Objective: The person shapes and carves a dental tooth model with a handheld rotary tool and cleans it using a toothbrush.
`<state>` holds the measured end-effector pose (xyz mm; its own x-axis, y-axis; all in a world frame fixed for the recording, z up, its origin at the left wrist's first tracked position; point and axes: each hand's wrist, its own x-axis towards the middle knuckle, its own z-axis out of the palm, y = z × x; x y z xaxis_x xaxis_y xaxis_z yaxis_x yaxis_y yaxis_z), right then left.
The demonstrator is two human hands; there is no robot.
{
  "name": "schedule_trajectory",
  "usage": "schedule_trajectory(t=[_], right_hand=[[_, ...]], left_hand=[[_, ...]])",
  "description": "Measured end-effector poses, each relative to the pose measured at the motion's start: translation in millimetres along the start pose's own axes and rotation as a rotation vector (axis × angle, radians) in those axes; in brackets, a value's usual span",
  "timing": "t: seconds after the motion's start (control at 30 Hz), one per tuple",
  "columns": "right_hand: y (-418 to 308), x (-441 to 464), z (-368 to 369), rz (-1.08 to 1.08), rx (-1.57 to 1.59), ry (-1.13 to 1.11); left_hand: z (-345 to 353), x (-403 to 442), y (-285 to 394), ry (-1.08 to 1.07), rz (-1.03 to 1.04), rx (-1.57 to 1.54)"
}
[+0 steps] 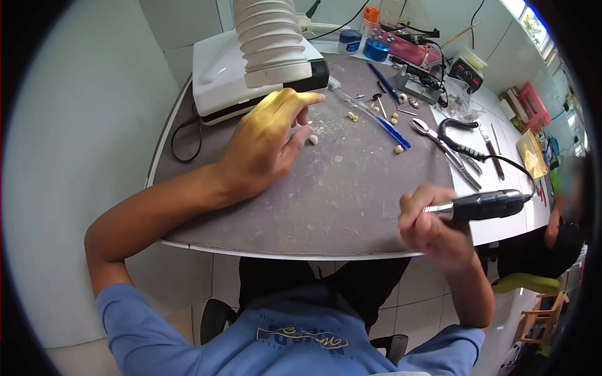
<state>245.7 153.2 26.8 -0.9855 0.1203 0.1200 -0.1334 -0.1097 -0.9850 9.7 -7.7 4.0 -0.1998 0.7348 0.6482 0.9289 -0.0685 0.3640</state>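
My left hand is over the desk in front of the white ribbed hose. Its thumb and fingers are bent with a gap between them, and the thumb tip is beside a small white piece on the desk. My right hand, a little blurred, grips a black rotary handpiece by its metal front end, near the desk's right front edge. Several small yellowish tooth-like pieces lie beyond, around a blue-handled brush. Pale dust is scattered near my left fingertips.
A white box with a ribbed hose stands behind my left hand. Pliers, a coiled cord and a knife lie at right. Jars and a pink tray stand behind. Another person is at far right.
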Motion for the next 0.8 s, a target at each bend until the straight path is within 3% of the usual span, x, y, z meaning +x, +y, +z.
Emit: schedule_trajectory(t=[0.13, 0.17, 0.27, 0.33, 0.4, 0.47, 0.5, 0.57, 0.63, 0.77, 0.8], right_hand=[[-1.8, 51.2, -12.6, -0.102, -0.224, 0.135], [1.2, 65.5, -19.4, -0.156, -0.270, 0.105], [8.4, 92.1, -23.0, -0.117, -0.136, 0.130], [17.9, 106.5, -29.5, -0.018, -0.350, 0.045], [29.6, 114.0, -29.6, -0.059, -0.310, 0.098], [38.4, 117.2, -32.6, -0.227, -0.340, 0.121], [41.7, 119.5, -35.9, -0.268, -0.325, 0.156], [45.3, 121.2, -43.2, -0.321, -0.486, 0.102], [53.6, 127.8, -38.0, -0.274, -0.550, 0.266], [53.9, 133.6, -26.9, -0.556, -0.278, 0.148], [57.0, 120.2, -12.7, -0.637, -0.220, 0.252]], left_hand=[[1.6, -3.6, -2.3, -0.064, -0.104, -0.019], [2.6, -3.8, -5.3, -0.103, -0.041, 0.028], [3.1, -2.2, -4.7, -0.144, -0.007, 0.055], [4.0, 1.3, -7.2, -0.207, -0.085, 0.028], [3.2, 5.8, -4.7, -0.260, -0.090, 0.058], [10.9, 6.7, -7.9, -0.218, -0.412, -0.200], [15.5, 10.3, -14.6, -0.201, -0.452, -0.320], [24.2, 12.7, -24.4, -0.170, -0.427, -0.301], [17.7, 19.6, -33.0, -0.169, -0.436, -0.296], [5.8, 19.0, -51.4, -0.130, -0.472, -0.447], [8.1, 11.7, -41.3, -0.152, -0.457, -0.455]])
